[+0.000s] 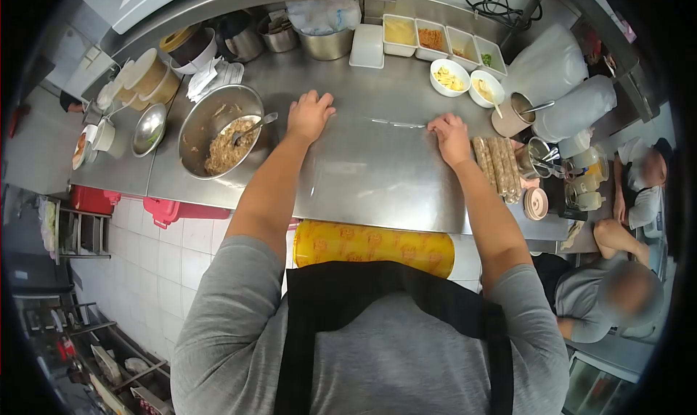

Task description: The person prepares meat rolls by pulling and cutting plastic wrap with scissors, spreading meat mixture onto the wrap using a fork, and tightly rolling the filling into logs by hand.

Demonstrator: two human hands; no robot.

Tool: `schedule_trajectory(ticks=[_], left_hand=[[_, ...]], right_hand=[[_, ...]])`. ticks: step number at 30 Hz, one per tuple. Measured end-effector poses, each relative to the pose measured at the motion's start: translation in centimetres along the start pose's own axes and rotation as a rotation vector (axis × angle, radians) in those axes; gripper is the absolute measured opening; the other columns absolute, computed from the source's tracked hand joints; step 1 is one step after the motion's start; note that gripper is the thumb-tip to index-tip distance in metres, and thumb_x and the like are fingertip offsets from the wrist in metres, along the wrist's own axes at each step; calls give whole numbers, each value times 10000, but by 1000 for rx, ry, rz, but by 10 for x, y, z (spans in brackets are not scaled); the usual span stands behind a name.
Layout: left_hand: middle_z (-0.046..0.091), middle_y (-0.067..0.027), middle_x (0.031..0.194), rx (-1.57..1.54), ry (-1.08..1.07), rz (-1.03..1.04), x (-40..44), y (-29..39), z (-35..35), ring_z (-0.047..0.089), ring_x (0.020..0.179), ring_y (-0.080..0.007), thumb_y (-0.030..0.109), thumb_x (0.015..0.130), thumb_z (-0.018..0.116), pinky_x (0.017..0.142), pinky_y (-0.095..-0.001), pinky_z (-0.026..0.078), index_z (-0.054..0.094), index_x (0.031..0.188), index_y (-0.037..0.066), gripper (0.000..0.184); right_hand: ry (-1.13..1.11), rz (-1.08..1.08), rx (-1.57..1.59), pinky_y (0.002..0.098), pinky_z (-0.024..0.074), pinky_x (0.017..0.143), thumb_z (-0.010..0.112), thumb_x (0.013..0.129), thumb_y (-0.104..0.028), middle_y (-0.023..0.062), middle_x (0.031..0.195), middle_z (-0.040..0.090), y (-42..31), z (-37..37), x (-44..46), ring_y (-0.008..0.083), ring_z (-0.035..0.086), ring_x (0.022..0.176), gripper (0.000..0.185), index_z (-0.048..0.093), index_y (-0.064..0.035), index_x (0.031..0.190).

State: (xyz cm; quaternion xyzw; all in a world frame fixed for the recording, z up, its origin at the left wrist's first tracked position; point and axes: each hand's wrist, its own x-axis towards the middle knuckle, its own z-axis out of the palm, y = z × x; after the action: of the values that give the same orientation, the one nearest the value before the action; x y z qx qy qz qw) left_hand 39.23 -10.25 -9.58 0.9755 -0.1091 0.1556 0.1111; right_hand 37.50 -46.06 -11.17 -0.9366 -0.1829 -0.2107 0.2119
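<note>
A thin sheet of clear cling film (363, 169) lies over the steel counter in front of me, its far edge showing as a shiny crease. My left hand (311, 117) rests at the sheet's far left, fingers apart and holding nothing that shows. At the far right corner, my right hand (450, 133) touches down with bent, slightly spread fingers by the crease. A yellow printed roll of film (374, 246) sits against the counter's front edge, close to my apron. Left of my left arm stands a steel mixing bowl (190, 143) with a shredded brownish filling (226, 152) and a spoon (254, 127).
Several wrapped filling logs (496, 169) lie beside my right forearm. Behind them are a utensil container (536, 157) and a beige pot (512, 115). White bowls (450, 77) and topping trays (430, 39) line the back. Two co-workers (617, 291) are at the right.
</note>
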Motion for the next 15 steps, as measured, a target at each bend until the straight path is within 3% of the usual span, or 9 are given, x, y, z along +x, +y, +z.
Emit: schedule_trajectory(ticks=[7,10,12,13,15], left_hand=[[539,-81,1029,161,-40,10,3,15,-9,529,1059,-270,296,887,599,833,-442,431,545,1070,205,212],[532,-86,1036,310,34,-3,4,33,-5,519,1072,-272,259,883,593,852,-452,416,551,1076,182,211],[530,-73,1110,192,77,148,-10,57,-6,509,1087,-264,240,885,571,874,-457,409,555,1090,152,223],[453,-120,1357,137,-169,303,-17,74,-12,422,1267,-285,282,916,533,1005,-482,356,513,1262,140,374],[251,-153,1538,-78,-289,428,-52,79,-7,240,1421,-292,339,934,512,1126,-484,229,373,1427,109,561]], right_hand=[[-158,100,91,397,433,859,569,812,-59,30,972,619,0,-11,16,278,548,977,184,706,-182,801],[-279,145,-256,468,426,919,552,831,-140,32,1058,632,-54,-34,27,285,537,1059,164,709,-131,880],[-255,52,5,521,370,987,542,863,-243,49,1219,581,-73,1,14,292,479,1186,267,666,-113,1060],[-244,3,134,547,342,1021,536,879,-295,57,1300,555,-77,11,7,296,450,1250,349,645,-104,1150],[-246,-126,-45,566,266,1072,538,890,-366,85,1428,428,-86,7,-16,292,345,1347,506,508,-89,1313]])
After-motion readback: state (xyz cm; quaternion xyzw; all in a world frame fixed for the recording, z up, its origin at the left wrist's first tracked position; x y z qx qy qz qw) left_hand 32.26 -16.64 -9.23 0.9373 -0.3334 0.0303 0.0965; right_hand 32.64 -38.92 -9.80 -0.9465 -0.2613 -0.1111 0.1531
